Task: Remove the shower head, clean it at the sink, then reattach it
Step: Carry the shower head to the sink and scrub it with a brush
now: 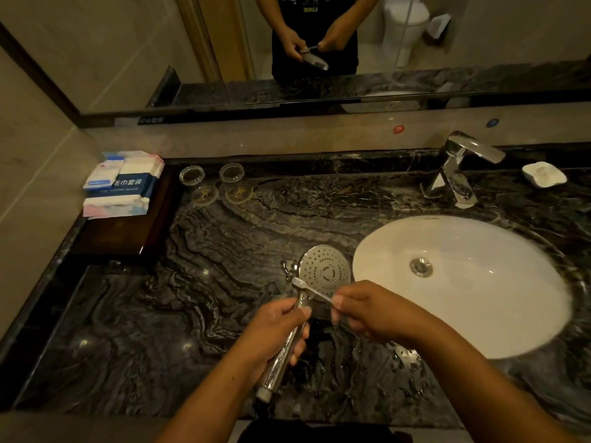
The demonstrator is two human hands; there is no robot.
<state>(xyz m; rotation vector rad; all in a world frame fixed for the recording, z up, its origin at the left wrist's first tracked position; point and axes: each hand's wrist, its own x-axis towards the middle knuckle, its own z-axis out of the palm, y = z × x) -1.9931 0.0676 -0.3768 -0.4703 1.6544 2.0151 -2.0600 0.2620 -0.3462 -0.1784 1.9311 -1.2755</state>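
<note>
Gripping the shower head (324, 271) by its chrome handle with the left hand (278, 327), fingers curled round it, above the dark countertop (224, 282) just left of the sink (495, 298). Long axis running away from the body, spray face up at the far end. Pinching a toothbrush (311, 289) in the right hand (367, 308), bristles at the near-left edge of the face, just beyond the left grip. Likely scrubbing rightward across next.
</note>
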